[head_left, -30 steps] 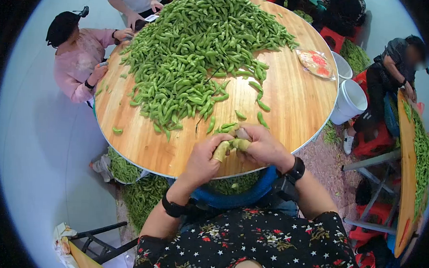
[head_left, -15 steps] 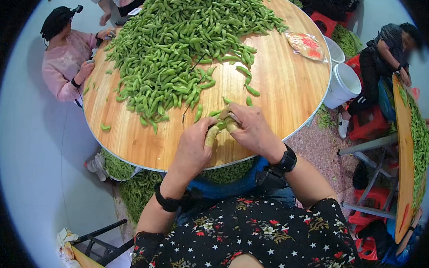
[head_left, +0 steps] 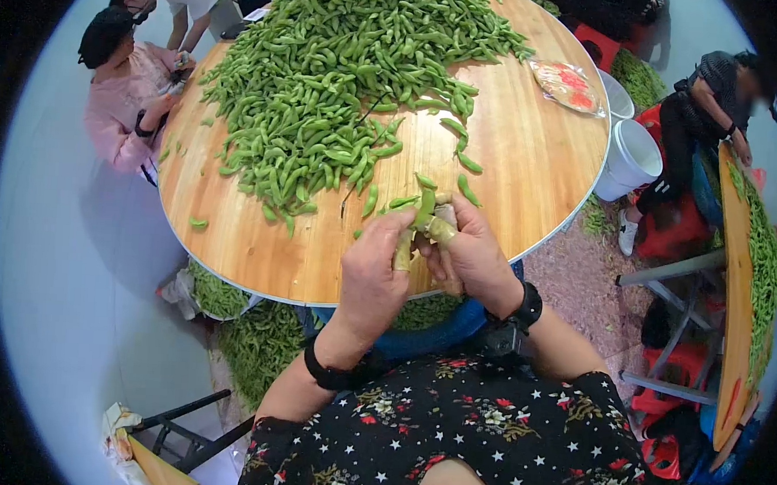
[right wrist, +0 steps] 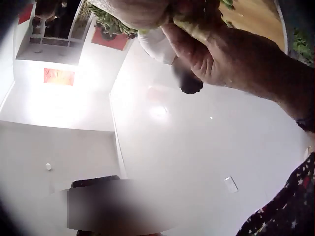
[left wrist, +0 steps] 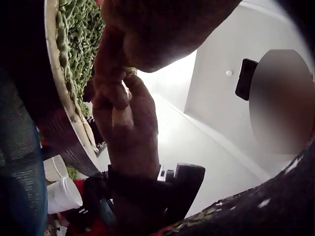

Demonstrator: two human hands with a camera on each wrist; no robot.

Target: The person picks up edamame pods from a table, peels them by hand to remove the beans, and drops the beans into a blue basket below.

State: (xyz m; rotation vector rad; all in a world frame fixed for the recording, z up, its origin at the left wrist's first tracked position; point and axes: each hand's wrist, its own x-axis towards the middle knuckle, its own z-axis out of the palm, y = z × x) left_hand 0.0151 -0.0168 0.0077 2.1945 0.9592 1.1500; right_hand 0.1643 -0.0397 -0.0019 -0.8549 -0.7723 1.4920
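Over the near edge of the round wooden table (head_left: 530,179), both hands meet at a green pod (head_left: 426,207). The left hand (head_left: 376,264) pinches it from the left, its thumb wrapped in a yellowish covering. The right hand (head_left: 479,259), with similar coverings on thumb and finger, has curled fingers against the pod's lower end; whether it grips the pod too is hard to tell. A large heap of pods (head_left: 326,92) lies beyond the hands, with a few loose pods (head_left: 467,190) close by. In the wrist views the fingers are dark or cut off, and the pod is not clear.
A clear packet with red marks (head_left: 569,86) lies at the table's right side. White buckets (head_left: 635,154) stand beyond that edge. One person (head_left: 122,92) sits at the left, another (head_left: 711,109) at the right beside a second table (head_left: 733,301). A blue-rimmed container (head_left: 428,340) sits below the near edge.
The hands have shifted relative to each other, and a pod now stands upright between them. The right fingers have turned downward. At the left, a standing person's arm has moved toward the seated people.
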